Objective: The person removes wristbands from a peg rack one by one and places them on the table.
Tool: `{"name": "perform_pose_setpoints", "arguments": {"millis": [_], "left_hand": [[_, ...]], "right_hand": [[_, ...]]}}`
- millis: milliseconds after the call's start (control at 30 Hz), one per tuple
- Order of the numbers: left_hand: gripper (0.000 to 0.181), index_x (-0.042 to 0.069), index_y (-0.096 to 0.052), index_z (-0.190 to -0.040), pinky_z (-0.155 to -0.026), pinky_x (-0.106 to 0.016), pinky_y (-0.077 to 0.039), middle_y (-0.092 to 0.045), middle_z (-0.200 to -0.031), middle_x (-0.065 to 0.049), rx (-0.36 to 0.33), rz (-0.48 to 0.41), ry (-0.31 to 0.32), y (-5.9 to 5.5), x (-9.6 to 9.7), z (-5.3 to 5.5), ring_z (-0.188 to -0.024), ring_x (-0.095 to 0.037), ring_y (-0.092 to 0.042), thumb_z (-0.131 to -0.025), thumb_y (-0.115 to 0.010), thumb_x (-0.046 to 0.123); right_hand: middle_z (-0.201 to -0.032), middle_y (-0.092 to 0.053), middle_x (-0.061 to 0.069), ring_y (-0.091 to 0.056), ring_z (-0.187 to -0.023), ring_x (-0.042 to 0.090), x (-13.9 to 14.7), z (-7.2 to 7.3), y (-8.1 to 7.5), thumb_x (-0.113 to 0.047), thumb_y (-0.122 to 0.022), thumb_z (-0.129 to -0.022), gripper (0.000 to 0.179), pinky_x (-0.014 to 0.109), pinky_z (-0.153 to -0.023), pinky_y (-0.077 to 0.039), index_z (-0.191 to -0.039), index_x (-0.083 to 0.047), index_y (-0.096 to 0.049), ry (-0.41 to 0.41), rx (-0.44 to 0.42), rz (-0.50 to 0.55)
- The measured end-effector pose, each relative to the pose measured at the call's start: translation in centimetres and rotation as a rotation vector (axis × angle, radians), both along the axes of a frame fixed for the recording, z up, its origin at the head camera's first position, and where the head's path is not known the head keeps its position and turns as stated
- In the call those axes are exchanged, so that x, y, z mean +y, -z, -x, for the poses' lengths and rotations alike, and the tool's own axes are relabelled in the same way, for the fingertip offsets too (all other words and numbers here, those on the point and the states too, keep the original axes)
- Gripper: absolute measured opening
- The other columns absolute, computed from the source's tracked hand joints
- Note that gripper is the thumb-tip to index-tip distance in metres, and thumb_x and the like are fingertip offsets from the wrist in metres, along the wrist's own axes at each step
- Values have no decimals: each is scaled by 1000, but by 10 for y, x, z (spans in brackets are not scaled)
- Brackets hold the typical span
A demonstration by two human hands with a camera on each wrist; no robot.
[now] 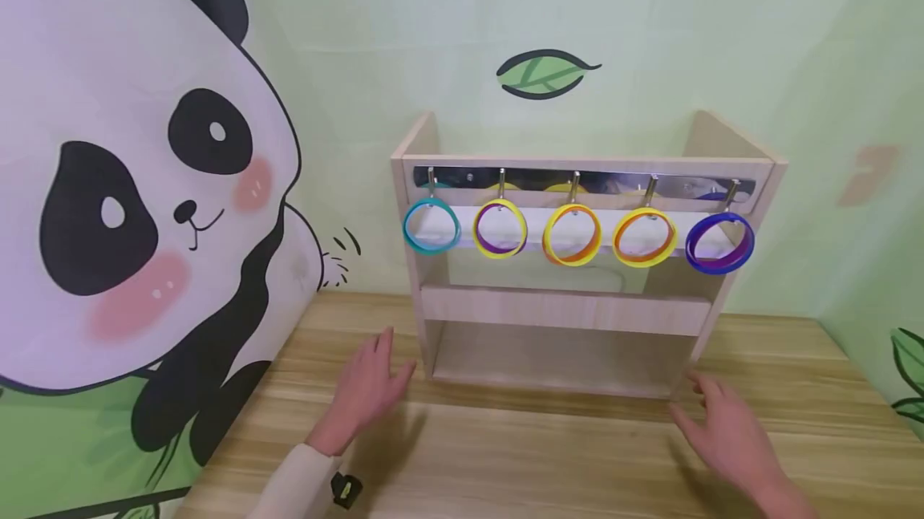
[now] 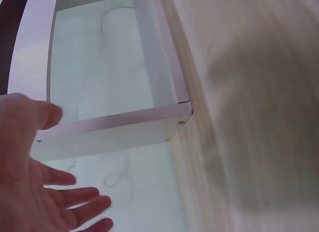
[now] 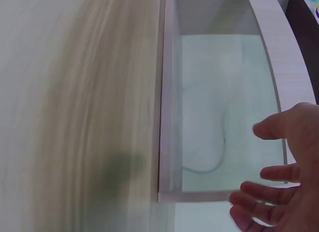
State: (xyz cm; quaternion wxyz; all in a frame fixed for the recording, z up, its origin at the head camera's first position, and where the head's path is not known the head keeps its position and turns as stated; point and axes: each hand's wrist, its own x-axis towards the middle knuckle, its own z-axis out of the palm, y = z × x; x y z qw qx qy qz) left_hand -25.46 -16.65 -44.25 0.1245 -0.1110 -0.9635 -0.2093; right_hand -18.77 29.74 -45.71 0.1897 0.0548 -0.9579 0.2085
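Note:
A pale wooden rack (image 1: pixel 566 310) stands on the table, with several coloured bands hanging from hooks along its metal strip (image 1: pixel 549 180). From left to right come a teal band (image 1: pixel 407 234), a yellow and purple band (image 1: pixel 476 234), two yellow and orange bands and a blue band (image 1: pixel 751 246) with a purple inside. My left hand (image 1: pixel 368 383) is nearest the rack's lower left side, its fingers extended and holding nothing. Beside the lower right corner is my right hand (image 1: pixel 729 435), thumb and fingers spread, also without anything in it. Whether either hand touches the rack cannot be told.
The wood-grain table (image 1: pixel 534 455) extends in front of the rack and to both sides. Behind stands a pale green wall (image 1: pixel 375 38) with a large printed panda (image 1: pixel 137 222) at left. A small black object (image 1: pixel 346 491) is by my left wrist.

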Motion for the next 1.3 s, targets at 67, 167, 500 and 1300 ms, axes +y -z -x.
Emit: {"name": "perform_pose_setpoints", "arguments": {"millis": [67,167,500,1300], "left_hand": [[68,-11,-33,-139,-99,-54,-37,-43,-133,-32,22,-56,5,-7,1,5,-120,-44,-44,-93,-55,35],[67,-12,-33,-138,-101,-52,-37,-42,-133,-32,42,-125,12,-18,3,12,-121,-44,-43,-93,-55,32],[74,-3,-25,-146,-99,-50,-39,-40,-139,-23,26,-228,15,-50,13,30,-123,-36,-44,-95,-44,47],[60,12,-25,-147,-83,-42,-52,-38,-135,-17,122,-455,169,-71,30,73,-115,-29,-46,-95,-49,29]], "right_hand": [[-98,-62,24,-60,-86,40,-6,1,-5,-22,-68,-84,48,55,-71,-49,-118,9,-53,-12,45,36],[-90,-65,16,-62,-77,29,-16,4,-13,-18,-68,-84,39,47,-65,-51,-111,7,-57,-21,91,74],[-79,-63,4,-58,-67,14,-50,13,-34,-12,-70,-81,32,29,-56,-49,-107,5,-59,-88,116,144],[-85,-64,0,-59,-73,9,-156,33,-101,-15,-68,-85,33,30,-62,-53,-114,-2,-60,-339,120,253]]}}
